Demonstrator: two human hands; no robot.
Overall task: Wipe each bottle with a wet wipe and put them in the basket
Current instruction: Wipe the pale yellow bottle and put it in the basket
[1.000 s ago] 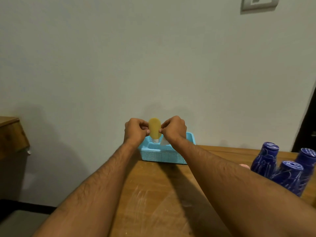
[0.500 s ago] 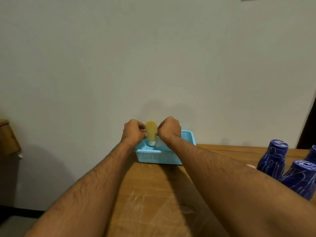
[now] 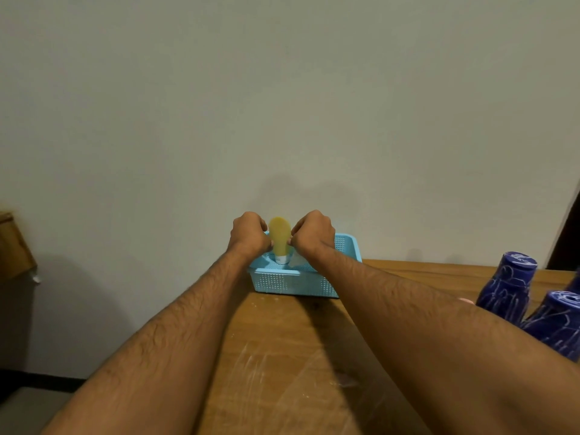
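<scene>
Item, far left: brown wooden cabinet corner (image 3: 14, 243), cut off by the frame. Left hand (image 3: 249, 235) is pinching one side of the yellow soft plastic tube bottle (image 3: 279, 235); right hand (image 3: 314, 233) is pinching the other. Bottle is standing cap-down, white cap inside the light blue perforated plastic basket (image 3: 282, 282) at the wooden table's (image 3: 282, 356) far edge. No readable label. Right: dark blue patterned bottles (image 3: 507, 285), markings illegible, partly cropped.
</scene>
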